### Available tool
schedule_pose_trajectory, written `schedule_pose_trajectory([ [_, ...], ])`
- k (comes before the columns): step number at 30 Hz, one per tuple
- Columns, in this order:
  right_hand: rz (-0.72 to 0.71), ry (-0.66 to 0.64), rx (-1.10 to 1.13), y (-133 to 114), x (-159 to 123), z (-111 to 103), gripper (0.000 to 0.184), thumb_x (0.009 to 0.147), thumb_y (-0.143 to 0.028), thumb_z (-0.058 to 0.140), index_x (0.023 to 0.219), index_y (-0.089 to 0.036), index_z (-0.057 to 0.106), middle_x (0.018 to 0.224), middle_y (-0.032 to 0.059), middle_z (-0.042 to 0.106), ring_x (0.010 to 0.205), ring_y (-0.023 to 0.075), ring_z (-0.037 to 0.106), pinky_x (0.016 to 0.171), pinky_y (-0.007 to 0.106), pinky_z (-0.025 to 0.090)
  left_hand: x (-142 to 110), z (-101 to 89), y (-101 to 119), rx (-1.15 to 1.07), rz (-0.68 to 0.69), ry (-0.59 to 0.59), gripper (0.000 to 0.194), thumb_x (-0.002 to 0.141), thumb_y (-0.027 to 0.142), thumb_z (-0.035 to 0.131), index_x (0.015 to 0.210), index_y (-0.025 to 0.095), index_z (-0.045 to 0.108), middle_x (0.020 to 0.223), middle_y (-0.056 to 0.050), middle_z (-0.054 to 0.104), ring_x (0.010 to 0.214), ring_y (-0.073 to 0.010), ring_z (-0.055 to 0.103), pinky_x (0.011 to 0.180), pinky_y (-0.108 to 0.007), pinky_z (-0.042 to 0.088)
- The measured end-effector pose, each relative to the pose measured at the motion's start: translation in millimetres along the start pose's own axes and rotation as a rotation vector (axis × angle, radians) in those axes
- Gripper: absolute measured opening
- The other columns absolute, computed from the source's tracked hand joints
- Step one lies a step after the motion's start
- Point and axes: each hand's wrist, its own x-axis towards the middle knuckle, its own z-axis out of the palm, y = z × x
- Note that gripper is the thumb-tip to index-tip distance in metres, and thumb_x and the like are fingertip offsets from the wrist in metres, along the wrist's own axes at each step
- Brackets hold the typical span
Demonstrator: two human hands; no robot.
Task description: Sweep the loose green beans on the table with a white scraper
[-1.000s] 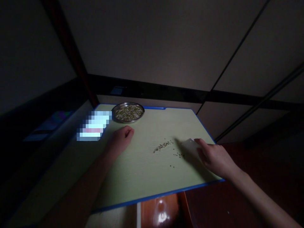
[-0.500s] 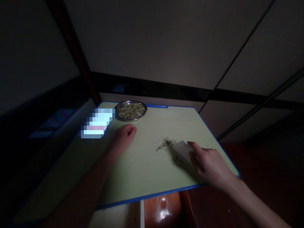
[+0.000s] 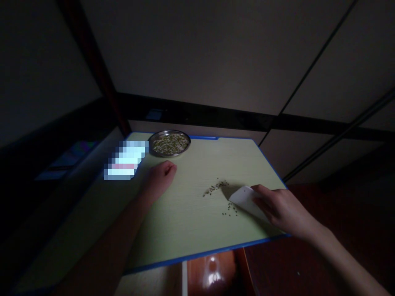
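Observation:
My right hand [image 3: 282, 209] grips a flat white scraper [image 3: 242, 196], its edge resting on the pale green table [image 3: 185, 222] beside a few scattered green beans [image 3: 231, 209]. A small line of the same beans [image 3: 214, 188] lies just left of the scraper. My left hand [image 3: 160, 176] rests on the table as a loose fist, holding nothing that shows. A round metal plate [image 3: 169, 144] filled with beans stands at the far edge, beyond the left hand.
A blurred white packet [image 3: 125, 160] lies at the table's far left corner. The table has a blue rim; its near edge [image 3: 210, 253] overhangs a reddish-brown floor. A dark ledge runs along the left, a wall behind.
My right hand pushed the scraper left against the beans, then drew it back to the right a little. A few beans now lie loose below the scraper. The left hand stayed put.

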Motion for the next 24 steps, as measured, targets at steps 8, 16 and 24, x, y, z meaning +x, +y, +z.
schedule_pose_trajectory([
  [8,-0.033,-0.055,0.067,3.7,-7.5,-6.9,0.027,0.093,-0.026,0.046,0.113,-0.020,0.063,0.081,0.0067,0.073,0.070,0.0189,0.068,0.060,0.028,0.043,-0.2,-2.0,6.3,-0.003,-0.035,-0.012,0.024,0.081,0.042,0.045,0.070,0.021,0.053,0.055,0.002,0.052,0.060,-0.0156,0.049,0.056,-0.027,0.034],
  [16,-0.059,-0.022,0.018,2.6,1.6,-3.2,0.036,0.094,-0.028,0.045,0.126,-0.020,0.060,0.083,0.0082,0.074,0.069,0.0209,0.070,0.059,0.031,0.044,-0.2,-2.0,4.3,0.017,-0.031,-0.012,0.026,0.082,0.043,0.046,0.070,0.021,0.054,0.056,0.002,0.052,0.060,-0.0157,0.049,0.056,-0.027,0.033],
  [24,0.003,0.003,0.050,11.7,-0.1,-5.1,0.035,0.094,-0.030,0.046,0.124,-0.019,0.062,0.082,0.0089,0.074,0.072,0.0210,0.070,0.061,0.029,0.047,1.4,0.0,-1.6,0.016,-0.011,-0.006,0.027,0.082,0.044,0.046,0.071,0.021,0.056,0.057,0.002,0.053,0.060,-0.0158,0.050,0.056,-0.027,0.034],
])
